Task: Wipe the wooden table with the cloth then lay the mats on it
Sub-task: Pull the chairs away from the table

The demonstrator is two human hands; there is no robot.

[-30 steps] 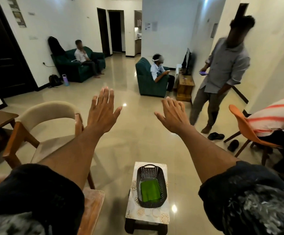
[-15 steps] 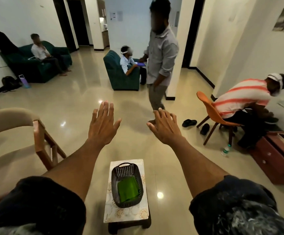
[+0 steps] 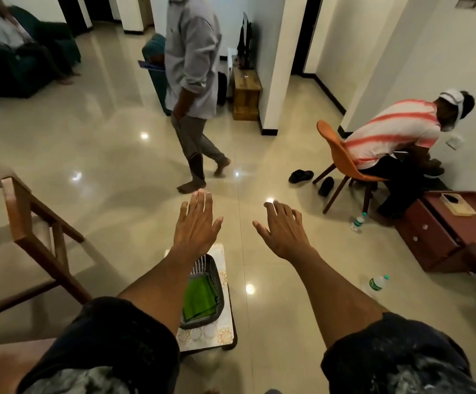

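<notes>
Both hands are reaching out in the air with flat fingers, holding nothing: the left hand (image 3: 196, 223) and the right hand (image 3: 283, 231) each have a released grip. Below the left arm, a dark basket (image 3: 215, 280) is sitting on a small patterned bench (image 3: 225, 334). Inside it is lying something folded and green (image 3: 200, 298), maybe the cloth. No writing is showing clearly.

seated person (image 3: 396, 132) on orange chair (image 3: 345, 157) — 2 bottles (image 3: 357, 222) nr drawers (image 3: 441, 237).
</notes>
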